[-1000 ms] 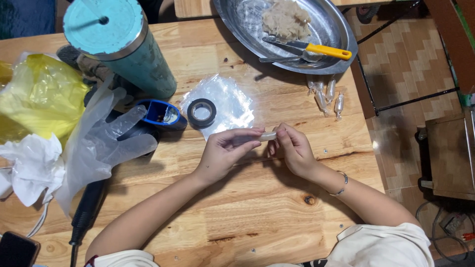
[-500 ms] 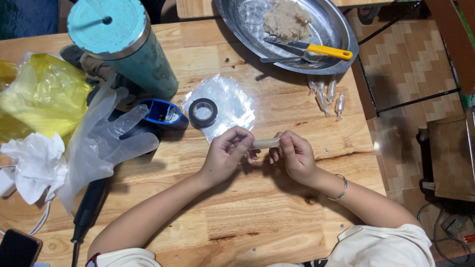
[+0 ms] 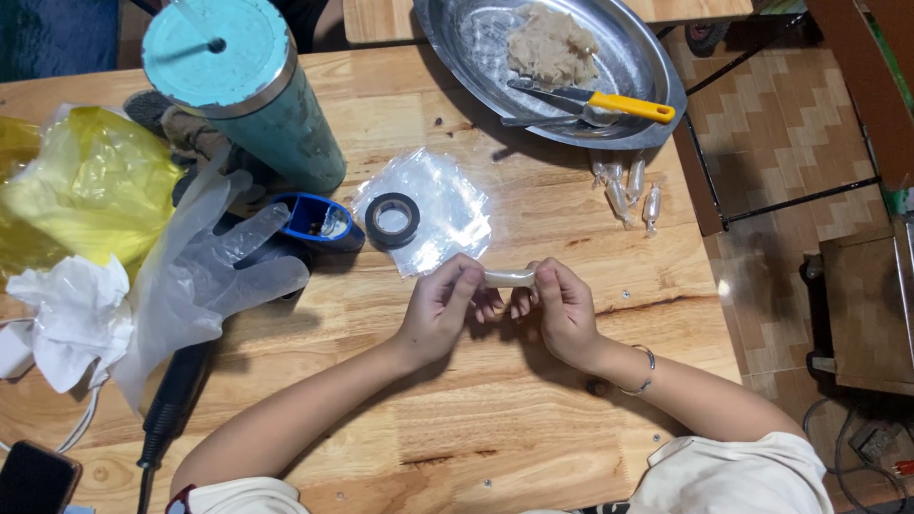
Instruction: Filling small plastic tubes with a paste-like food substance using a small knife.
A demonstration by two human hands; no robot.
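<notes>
My left hand [image 3: 440,306] and my right hand [image 3: 562,309] meet over the wooden table [image 3: 476,428], each pinching one end of a small pale plastic-wrapped roll [image 3: 509,278] held level between them. Just beyond the hands lies a clear plastic bag [image 3: 443,195] with a black tape roll [image 3: 392,219] on its left side. Several finished little wrapped rolls [image 3: 628,190] lie at the right, below a metal tray [image 3: 457,48].
The tray holds a beige paste lump [image 3: 552,43] and a yellow-handled knife [image 3: 609,103]. A teal tumbler [image 3: 249,90], blue tape dispenser [image 3: 319,219], clear glove [image 3: 205,276], yellow bag [image 3: 86,190], white tissue [image 3: 62,319], black tool [image 3: 171,405] and phone [image 3: 33,481] crowd the left. The table's edge runs along the right.
Both hands have shifted slightly and drawn a little apart, so more of the pale roll shows between the fingertips. Everything else on the table is unmoved.
</notes>
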